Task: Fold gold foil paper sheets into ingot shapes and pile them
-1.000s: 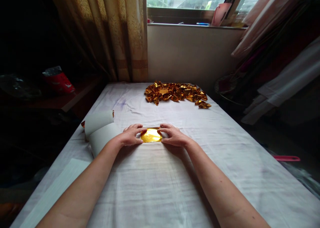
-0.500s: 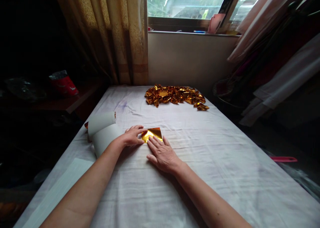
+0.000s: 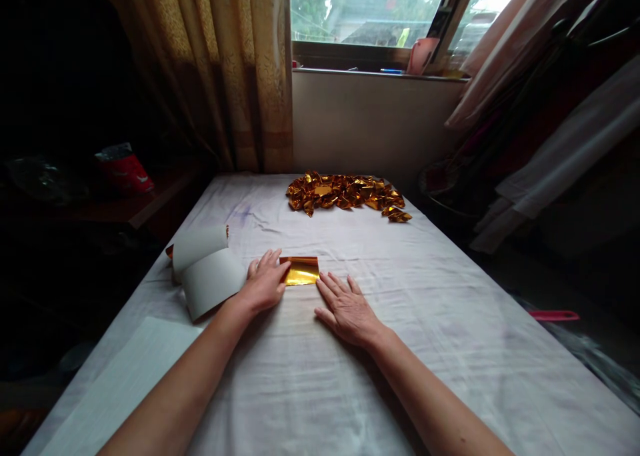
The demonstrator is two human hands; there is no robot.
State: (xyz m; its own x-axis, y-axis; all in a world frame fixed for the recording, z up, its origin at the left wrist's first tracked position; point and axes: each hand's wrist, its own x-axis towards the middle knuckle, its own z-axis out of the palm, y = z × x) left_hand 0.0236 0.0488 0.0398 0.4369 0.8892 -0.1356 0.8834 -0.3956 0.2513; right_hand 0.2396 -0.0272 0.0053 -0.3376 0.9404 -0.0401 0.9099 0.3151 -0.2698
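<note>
status: one piece in work, a batch that looks finished, some stock left.

current piece: gold foil sheet [image 3: 303, 274], lying flat on the cloth-covered worktop [image 3: 450, 323], between the two hands. small rectangle, long side across. darker band along its far edge, bright below (fold or just reflection, can't tell). i'd call it early: flat, with none of the bulk of the pieces in the pile.

left hand [image 3: 264, 284]: over the left end of the sheet, fingers reaching onto it. can't tell whether it pinches or only presses. right hand [image 3: 346, 311]: palm down, fingers extended and slightly spread, gripping nothing. fingertips at the sheet's near right corner; touching or just beside, can't confirm.

done, by the look of it: foil pile [image 3: 345, 193] at the far end by the wall, shaped gold pieces heaped together. one loose foil piece [image 3: 397, 215] sits at its near right end. too jumbled to count.

left: curled white-backed sheets [image 3: 213, 284] beside the left forearm, gold showing at an edge. they look unshaped, so i read them as remaining stock; number unclear. pale flat sheet [image 3: 120, 376] nearer the wearer, partly behind the forearm; can't tell if it's stock too.
</note>
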